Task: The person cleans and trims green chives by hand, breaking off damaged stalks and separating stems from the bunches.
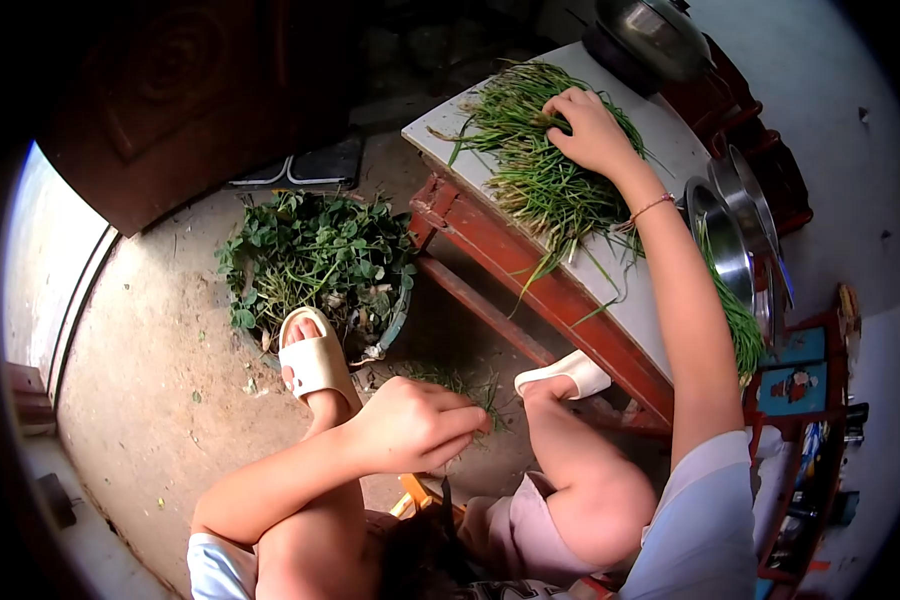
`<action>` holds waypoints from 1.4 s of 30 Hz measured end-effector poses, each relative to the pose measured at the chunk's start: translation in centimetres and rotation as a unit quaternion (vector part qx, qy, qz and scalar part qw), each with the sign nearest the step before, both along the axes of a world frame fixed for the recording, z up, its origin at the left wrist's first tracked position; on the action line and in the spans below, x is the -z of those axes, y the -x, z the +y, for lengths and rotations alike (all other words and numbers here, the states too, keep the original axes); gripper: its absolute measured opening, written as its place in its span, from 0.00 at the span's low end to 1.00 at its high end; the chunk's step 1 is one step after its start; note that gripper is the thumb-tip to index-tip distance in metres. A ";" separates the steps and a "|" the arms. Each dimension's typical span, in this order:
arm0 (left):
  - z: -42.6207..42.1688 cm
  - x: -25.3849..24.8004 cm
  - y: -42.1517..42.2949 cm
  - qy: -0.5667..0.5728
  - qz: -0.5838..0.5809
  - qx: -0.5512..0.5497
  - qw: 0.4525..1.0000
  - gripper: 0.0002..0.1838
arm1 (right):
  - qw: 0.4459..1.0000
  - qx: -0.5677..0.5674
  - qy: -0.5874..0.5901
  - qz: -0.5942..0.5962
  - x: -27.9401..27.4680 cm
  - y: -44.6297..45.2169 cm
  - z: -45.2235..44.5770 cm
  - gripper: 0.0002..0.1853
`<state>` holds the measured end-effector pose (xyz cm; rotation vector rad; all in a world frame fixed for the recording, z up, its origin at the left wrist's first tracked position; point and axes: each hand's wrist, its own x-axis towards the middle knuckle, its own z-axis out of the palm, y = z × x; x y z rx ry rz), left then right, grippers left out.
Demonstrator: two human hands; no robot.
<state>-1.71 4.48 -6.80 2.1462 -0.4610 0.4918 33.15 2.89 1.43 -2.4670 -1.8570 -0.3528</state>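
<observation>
A loose heap of thin green chives point(540, 165), some with pale or brownish ends, lies on a light-topped table. My right hand point(590, 130) reaches onto the far side of the heap, thumb and fingers curled in on some of the stalks. Over my lap, my left hand point(420, 425) is closed with its fingers folded in. Fine green bits show just beyond its fingertips, but whether it holds any of them is hidden. Another bunch of chives point(740, 335) lies along the table's right side, beyond my right forearm.
A tub point(405, 310) full of leafy greens stands on the floor by my slippered foot. The table point(620, 275) has a red wooden frame. Metal bowls point(718, 235) and a lidded pot point(650, 45) are at its right and far sides. Green scraps point(450, 380) litter the floor.
</observation>
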 end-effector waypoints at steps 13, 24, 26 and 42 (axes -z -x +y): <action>0.9 -1.3 0.0 0.018 0.028 -0.027 0.999 0.06 | 0.961 0.041 -0.133 0.240 -1.6 -4.6 0.2 0.27; 4.1 -0.1 0.8 0.102 0.064 -0.124 0.985 0.07 | 0.934 0.219 0.082 0.271 -0.8 -13.5 6.4 0.48; 4.5 0.8 0.8 0.110 0.077 -0.135 0.982 0.07 | 0.937 0.233 0.118 0.233 -0.4 -14.0 7.0 0.47; 2.6 -1.4 1.3 0.155 0.108 -0.139 0.972 0.04 | 0.974 0.089 -0.086 0.188 -3.9 -10.8 -1.3 0.36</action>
